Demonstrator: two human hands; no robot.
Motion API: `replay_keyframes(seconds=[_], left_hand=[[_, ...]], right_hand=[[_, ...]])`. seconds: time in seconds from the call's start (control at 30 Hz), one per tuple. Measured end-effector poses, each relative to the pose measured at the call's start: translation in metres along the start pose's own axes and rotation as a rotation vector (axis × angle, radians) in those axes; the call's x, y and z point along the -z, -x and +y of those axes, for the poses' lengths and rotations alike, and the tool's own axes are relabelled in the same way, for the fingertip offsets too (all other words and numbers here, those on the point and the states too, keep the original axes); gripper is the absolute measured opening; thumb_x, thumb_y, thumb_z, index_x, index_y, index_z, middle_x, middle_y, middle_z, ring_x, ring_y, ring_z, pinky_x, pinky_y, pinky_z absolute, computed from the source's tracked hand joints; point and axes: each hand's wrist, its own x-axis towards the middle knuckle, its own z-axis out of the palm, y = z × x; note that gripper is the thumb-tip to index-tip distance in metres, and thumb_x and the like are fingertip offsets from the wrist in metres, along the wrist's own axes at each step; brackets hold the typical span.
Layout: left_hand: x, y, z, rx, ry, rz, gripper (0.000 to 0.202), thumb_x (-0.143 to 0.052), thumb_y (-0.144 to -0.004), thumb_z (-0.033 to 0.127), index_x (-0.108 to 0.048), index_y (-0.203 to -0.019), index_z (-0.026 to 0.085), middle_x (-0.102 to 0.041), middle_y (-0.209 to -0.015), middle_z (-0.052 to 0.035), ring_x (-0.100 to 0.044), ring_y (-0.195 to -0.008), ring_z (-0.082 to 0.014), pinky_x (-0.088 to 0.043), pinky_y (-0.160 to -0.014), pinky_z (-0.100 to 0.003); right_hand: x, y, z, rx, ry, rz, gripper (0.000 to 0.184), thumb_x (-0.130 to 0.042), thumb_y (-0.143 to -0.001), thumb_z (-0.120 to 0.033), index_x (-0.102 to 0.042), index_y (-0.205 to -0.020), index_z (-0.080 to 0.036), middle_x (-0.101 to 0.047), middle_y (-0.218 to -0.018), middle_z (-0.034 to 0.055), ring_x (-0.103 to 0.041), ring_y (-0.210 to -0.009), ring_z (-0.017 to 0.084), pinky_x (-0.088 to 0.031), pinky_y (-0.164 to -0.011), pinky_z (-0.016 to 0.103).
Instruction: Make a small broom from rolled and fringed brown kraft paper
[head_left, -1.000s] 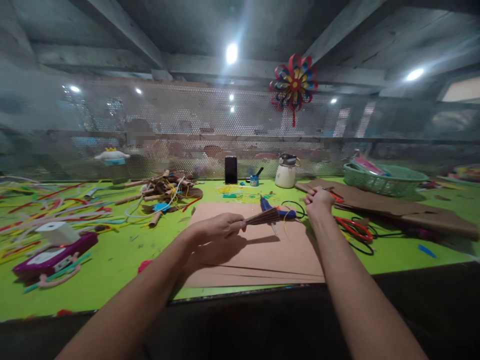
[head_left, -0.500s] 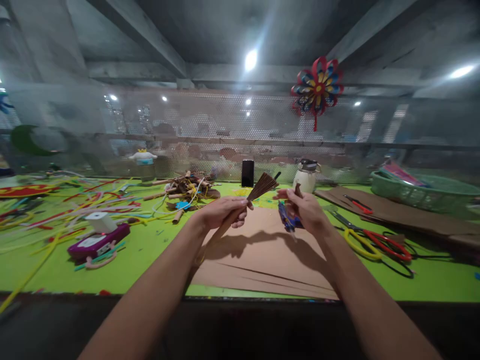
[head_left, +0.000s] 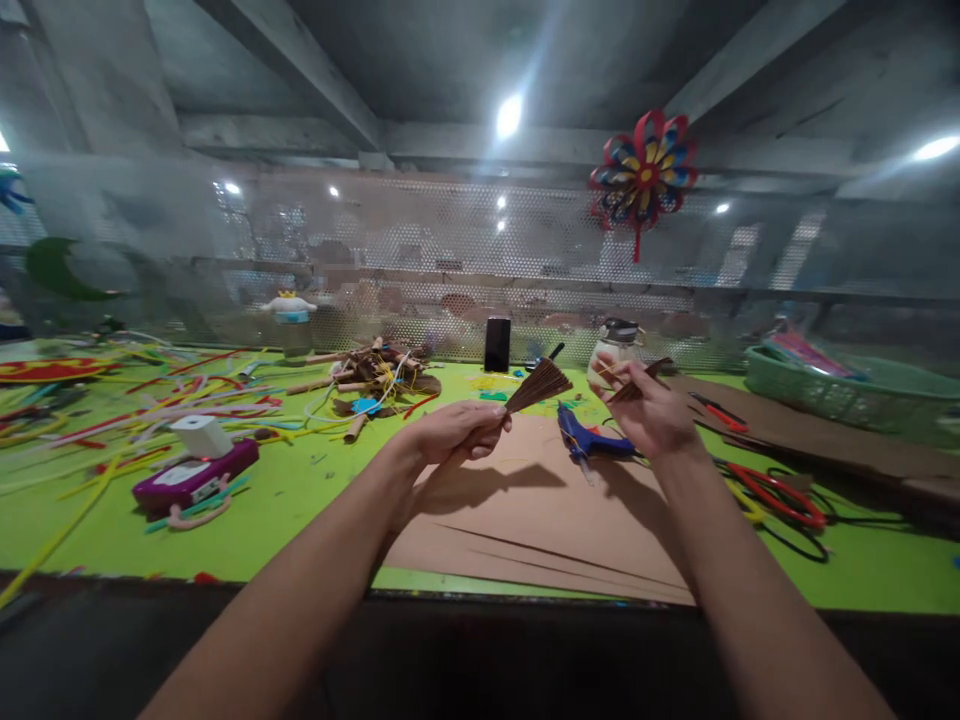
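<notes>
In my left hand (head_left: pixel 469 430) is a small brown broom-like bundle (head_left: pixel 538 388), its thin strips fanned out up and to the right from my closed fingers. A tan paper handle seems to run back under the palm, mostly hidden. My right hand (head_left: pixel 652 405) pinches a dark brown, pleated-looking piece of paper or cardboard (head_left: pixel 660 368), partly covered by the fingers. Between and below the hands, a blue hot glue gun (head_left: pixel 585 435) lies on a brown cardboard sheet (head_left: pixel 510 520). The two hands are apart.
On the green table (head_left: pixel 300 500), coloured pipe-like strips (head_left: pixel 180 400), a purple power strip (head_left: pixel 196 478) and a pile of brown rolls (head_left: pixel 379 370) lie left. A phone (head_left: pixel 496 343) and a jar (head_left: pixel 615 345) stand behind. Scissors (head_left: pixel 780 495) and a green basket (head_left: pixel 840 385) are right.
My right hand has moved right and slightly up with its brown piece, uncovering the glue gun and now covering part of the scissors. My left hand has shifted slightly right, still holding the bundle.
</notes>
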Motion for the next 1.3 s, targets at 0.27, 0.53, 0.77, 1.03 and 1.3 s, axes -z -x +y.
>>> replay_keyframes(seconds=[0.27, 0.53, 0.77, 1.03, 1.3], left_hand=[[-0.013, 0.001, 0.000, -0.023, -0.120, -0.025, 0.023, -0.044, -0.087, 0.034, -0.047, -0.076, 0.013, -0.031, -0.055, 0.0054, -0.026, -0.047, -0.0054, -0.025, -0.045, -0.019], [-0.012, 0.000, 0.001, 0.006, -0.077, -0.022, 0.021, -0.044, -0.087, 0.032, -0.048, -0.079, 0.013, -0.034, -0.056, 0.0046, -0.029, -0.047, -0.0050, -0.027, -0.045, -0.019], [0.002, 0.001, 0.008, -0.027, 0.158, 0.068, 0.018, -0.043, -0.087, 0.029, -0.048, -0.084, 0.012, -0.044, -0.057, 0.0017, -0.042, -0.046, -0.0061, -0.034, -0.044, -0.018], [0.007, 0.006, 0.017, -0.237, 0.374, 0.328, 0.019, -0.037, -0.090, 0.024, -0.051, -0.091, 0.011, -0.062, -0.084, -0.0106, -0.064, -0.077, -0.0197, -0.052, -0.072, -0.035], [0.012, 0.003, 0.016, -0.404, 0.530, 0.545, 0.021, -0.034, -0.091, 0.024, -0.052, -0.086, 0.012, -0.065, -0.088, -0.0129, -0.064, -0.085, -0.0212, -0.049, -0.082, -0.039]], right_hand=[[0.032, -0.013, -0.015, -0.057, -0.301, 0.310, 0.034, -0.029, -0.094, -0.020, -0.048, -0.065, -0.016, -0.037, -0.044, -0.0075, -0.038, -0.035, 0.004, -0.045, -0.046, 0.018], [0.046, -0.018, -0.013, -0.031, -0.233, 0.388, 0.030, -0.035, -0.091, -0.021, -0.052, -0.067, -0.017, -0.050, -0.048, -0.0034, -0.049, -0.043, 0.007, -0.050, -0.053, 0.023], [0.040, -0.013, -0.013, -0.046, -0.041, 0.175, 0.022, -0.051, -0.081, -0.032, -0.060, -0.065, -0.019, -0.070, -0.077, 0.0045, -0.064, -0.086, 0.021, -0.050, -0.077, 0.041], [0.032, -0.009, -0.007, -0.123, 0.258, 0.210, 0.013, -0.057, -0.077, -0.029, -0.061, -0.079, -0.017, -0.067, -0.090, 0.0079, -0.067, -0.074, 0.022, -0.052, -0.069, 0.037], [0.028, -0.009, 0.012, 0.019, 0.449, 0.433, 0.016, -0.063, -0.069, -0.029, -0.058, -0.067, -0.014, -0.048, -0.051, -0.0034, -0.042, -0.038, 0.005, -0.031, -0.034, 0.016]])
